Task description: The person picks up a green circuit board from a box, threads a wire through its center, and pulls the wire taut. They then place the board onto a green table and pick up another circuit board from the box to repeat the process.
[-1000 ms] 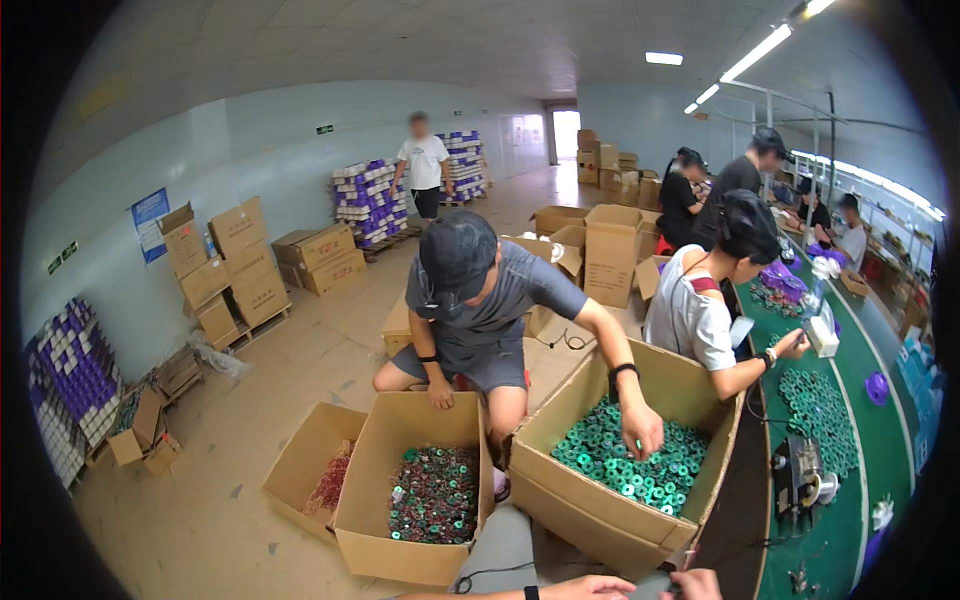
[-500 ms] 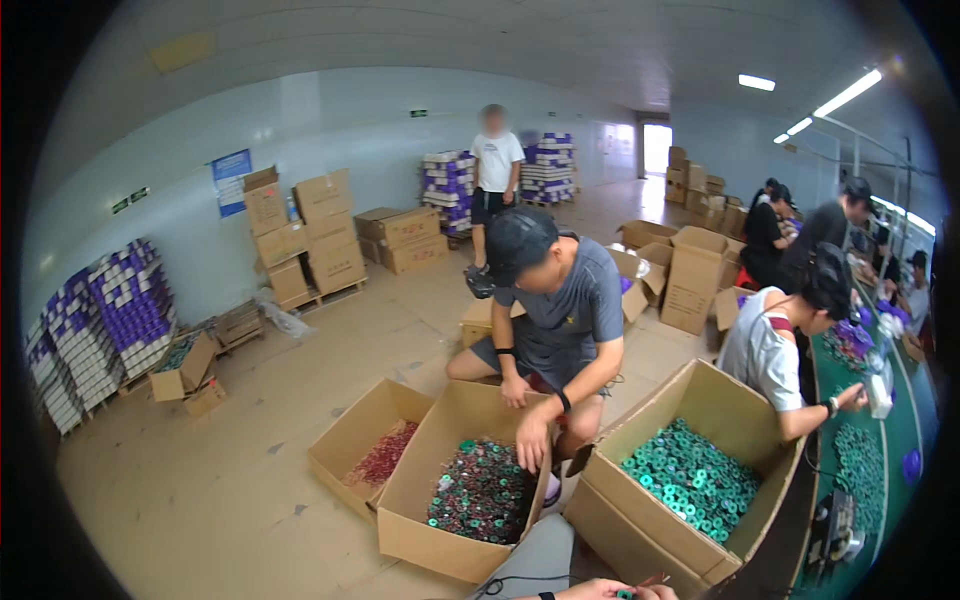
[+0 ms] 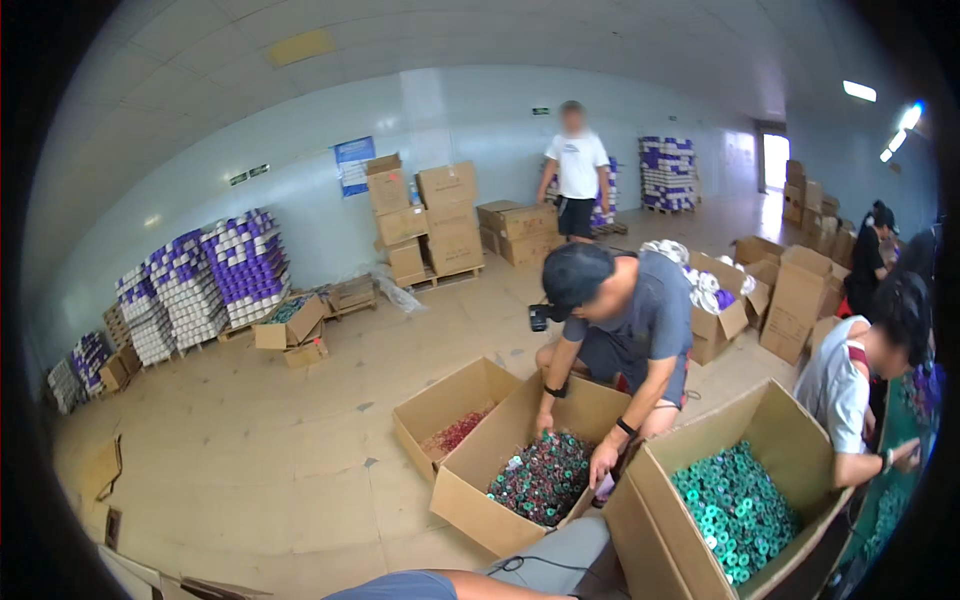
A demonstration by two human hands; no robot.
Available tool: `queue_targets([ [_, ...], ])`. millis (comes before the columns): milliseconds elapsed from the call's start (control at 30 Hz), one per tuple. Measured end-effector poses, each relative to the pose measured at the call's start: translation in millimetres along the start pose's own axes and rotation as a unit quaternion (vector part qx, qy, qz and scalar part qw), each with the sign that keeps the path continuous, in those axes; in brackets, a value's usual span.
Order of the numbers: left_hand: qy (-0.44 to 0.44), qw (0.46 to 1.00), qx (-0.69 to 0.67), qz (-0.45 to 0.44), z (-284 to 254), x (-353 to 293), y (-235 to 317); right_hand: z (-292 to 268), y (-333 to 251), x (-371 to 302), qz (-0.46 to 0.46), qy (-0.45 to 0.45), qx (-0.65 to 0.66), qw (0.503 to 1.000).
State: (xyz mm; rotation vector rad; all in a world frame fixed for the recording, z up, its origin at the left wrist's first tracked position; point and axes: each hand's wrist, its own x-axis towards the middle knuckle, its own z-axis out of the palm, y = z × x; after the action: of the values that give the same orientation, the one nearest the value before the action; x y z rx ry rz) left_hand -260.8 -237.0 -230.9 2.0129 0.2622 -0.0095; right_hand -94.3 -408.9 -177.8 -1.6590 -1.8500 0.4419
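Observation:
Neither of my hands shows; a forearm [image 3: 500,587] of mine below a blue sleeve [image 3: 395,586] crosses the lower edge, and its hand lies outside the picture. Beside my grey-clad leg [image 3: 560,550] stands a large open carton [image 3: 650,535] holding many green ring-shaped parts [image 3: 735,515]. Left of it, another open carton [image 3: 470,505] contains dark reddish and green small parts [image 3: 540,475]. A co-worker [image 3: 625,310] in a dark cap bends over that carton, one hand inside and the other at its right side. A dark cable [image 3: 525,562] lies over my leg.
A smaller carton [image 3: 415,440] with red pieces adjoins on the left. At right, another person [image 3: 850,380] works at a green bench [image 3: 885,510]. Stacked purple and white goods [image 3: 245,265] and cartons [image 3: 450,220] line the wall. Someone in a white shirt [image 3: 577,165] stands behind.
My view has swung left, and my hands, earlier at the lower edge with a small green part, have left the picture. The co-worker's other hand has gone down into the middle carton.

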Motion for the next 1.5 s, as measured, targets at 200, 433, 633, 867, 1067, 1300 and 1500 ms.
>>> queue_targets([
  [200,-0.023,0.997,-0.033,-0.065,-16,-12,78,-43,-24,5,0.101,-0.063,0.182,0.976],
  [433,0.256,0.911,-0.322,-0.032,-180,-2,163,-35,-16,-1,0.172,-0.036,0.314,0.933],
  [633,0.498,0.829,-0.247,-0.070,-378,-7,305,-43,-17,2,0.247,-0.115,0.386,0.881],
  [867,0.097,0.988,-0.119,-0.002,-205,-39,185,-40,-18,1,0.285,-0.120,0.436,0.845],
  [1067,0.060,0.961,-0.250,-0.098,-45,-20,89,-48,-17,5,0.301,-0.190,0.445,0.822],
  [1300,-0.028,0.916,-0.360,-0.173,-15,-18,68,-37,-14,8,0.329,-0.144,0.470,0.807],
  [1500,-0.031,0.942,-0.300,-0.145,-22,-18,71,-48,-20,9,0.263,-0.126,0.401,0.868],
])
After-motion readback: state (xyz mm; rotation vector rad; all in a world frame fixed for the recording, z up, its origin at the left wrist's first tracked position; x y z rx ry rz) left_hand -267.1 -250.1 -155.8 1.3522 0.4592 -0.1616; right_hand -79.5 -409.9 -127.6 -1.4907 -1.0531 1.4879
